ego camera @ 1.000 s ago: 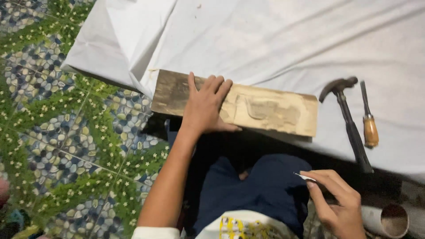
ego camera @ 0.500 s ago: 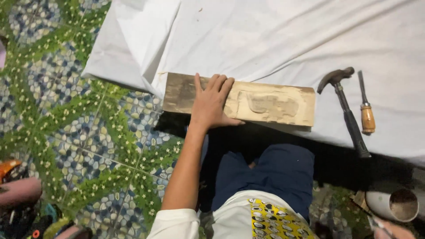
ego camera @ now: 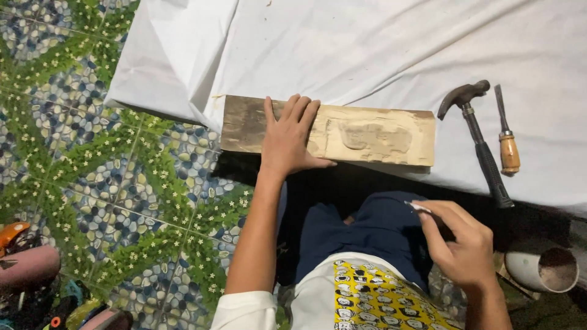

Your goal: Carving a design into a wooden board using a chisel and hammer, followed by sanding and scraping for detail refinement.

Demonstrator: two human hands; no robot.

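Pressing flat, left hand [ego camera: 287, 140] – rough carved plank [ego camera: 367, 135] | right fingers [ego camera: 437, 223] pinching thin sliver [ego camera: 419, 208]

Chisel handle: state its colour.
Orange-brown wood, on the chisel beside the hammer; head view.

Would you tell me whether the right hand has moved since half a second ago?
Yes. The right hand has come up from the frame's bottom corner toward the hammer.

The left hand [ego camera: 292, 139] lies flat, fingers spread, on a carved wooden plank [ego camera: 367, 134] resting on a white cloth [ego camera: 367, 49]. The right hand [ego camera: 460, 243] pinches a thin tool [ego camera: 420, 208] over the lap. A hammer [ego camera: 478, 137] and a wooden-handled chisel [ego camera: 506, 135] lie just beside each other, right of the plank.
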